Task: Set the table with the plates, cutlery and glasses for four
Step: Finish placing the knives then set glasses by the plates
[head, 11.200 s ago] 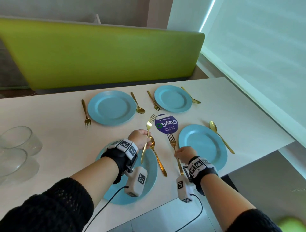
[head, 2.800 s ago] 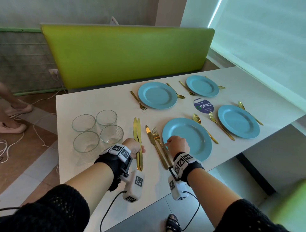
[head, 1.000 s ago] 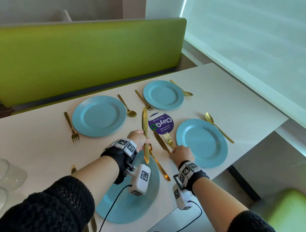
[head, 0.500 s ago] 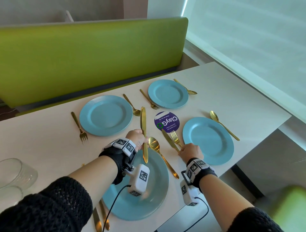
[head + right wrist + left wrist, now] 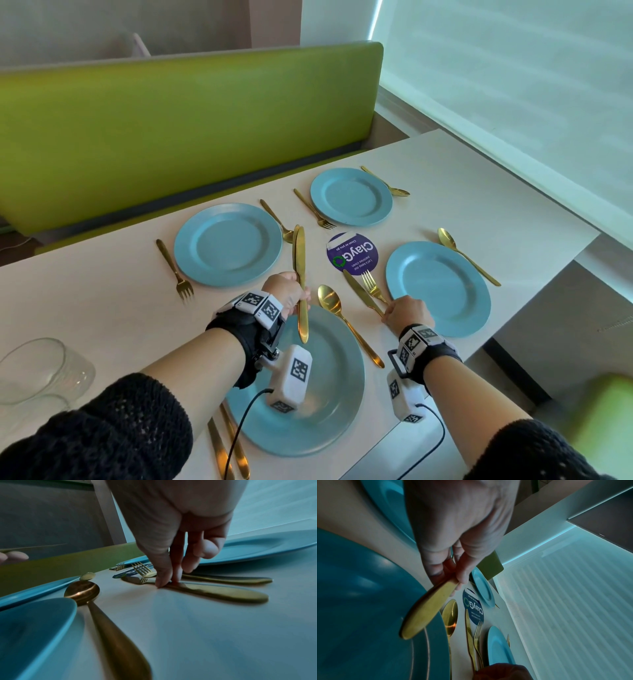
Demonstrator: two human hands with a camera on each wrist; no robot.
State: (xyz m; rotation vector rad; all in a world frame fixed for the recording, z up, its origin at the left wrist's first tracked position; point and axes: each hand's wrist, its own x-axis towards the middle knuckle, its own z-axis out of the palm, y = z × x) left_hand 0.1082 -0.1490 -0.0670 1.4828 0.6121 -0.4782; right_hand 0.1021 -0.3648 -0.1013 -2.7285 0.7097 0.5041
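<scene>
Knives Going Down, Glasses Yet to Come

Green bench seating backed the pale table (image 5: 102, 308) where we were working. All four blue plates lay in position: the near plate (image 5: 329, 394), the near-right plate (image 5: 442, 287), the far-left plate (image 5: 227, 245) and the far-right plate (image 5: 351, 196). Each showed a gold fork and spoon beside it.

Our right hand (image 5: 407, 313) had its fingertips (image 5: 164, 580) pressed on a gold knife (image 5: 361, 296) lying flat just left of the near-right plate's fork (image 5: 373, 289), so we judged that knife as being set. Our left hand (image 5: 286, 294) pinched two more knives (image 5: 300, 274) together, held above the table. We judged these were meant for the far settings. More cutlery (image 5: 226, 448) lay left of the near plate.

Clear glasses (image 5: 41, 370) stood bunched at the table's left edge, none yet beside a plate.
</scene>
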